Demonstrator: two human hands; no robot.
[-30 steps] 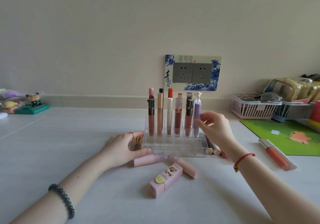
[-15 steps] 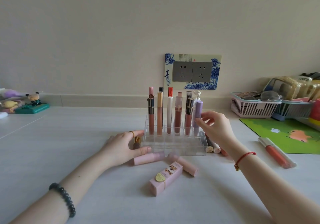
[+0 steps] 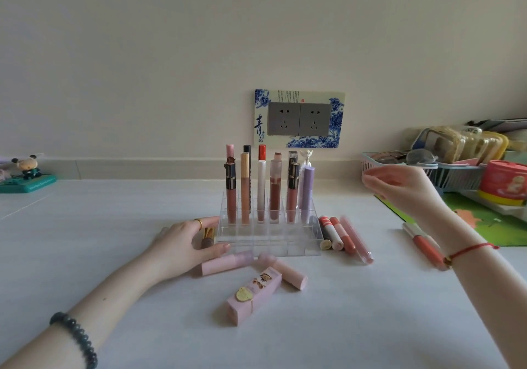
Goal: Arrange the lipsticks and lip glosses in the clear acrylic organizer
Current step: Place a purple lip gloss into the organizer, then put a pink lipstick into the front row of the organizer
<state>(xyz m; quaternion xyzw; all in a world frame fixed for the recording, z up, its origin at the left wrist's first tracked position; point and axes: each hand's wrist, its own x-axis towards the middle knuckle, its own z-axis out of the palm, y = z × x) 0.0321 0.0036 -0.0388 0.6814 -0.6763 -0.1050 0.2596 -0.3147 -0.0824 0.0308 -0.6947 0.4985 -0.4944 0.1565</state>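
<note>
So the clear acrylic organizer point(image 3: 268, 237) sits mid-table with its back rows full of upright tubes: a few nude lip glosses, a white one with a red cap, and a lilac tube point(image 3: 308, 189) at the far right end. The front rows look bare. Left hand point(image 3: 185, 243) is flat on the table, pressed up against the organizer's left wall, fingers loosely spread, with a small gold-and-brown lipstick point(image 3: 208, 236) tucked between the fingers and the organizer; can't honestly tell if it's pinched or just lying there. Just below that hand's fingertips lies a pink tube point(image 3: 225, 263), then another pink tube point(image 3: 285, 273) beyond it, and a pink lipstick box point(image 3: 253, 297) nearer the camera. Right hand point(image 3: 405, 189) is up in the air, a bit blurry, fingers apart and holding nothing, well off to the right of the organizer. Below and to the left of it, a cluster of four tubes point(image 3: 339, 236) lies beside the organizer's right wall, and an orange gloss point(image 3: 425, 244) lies under the wrist.
</note>
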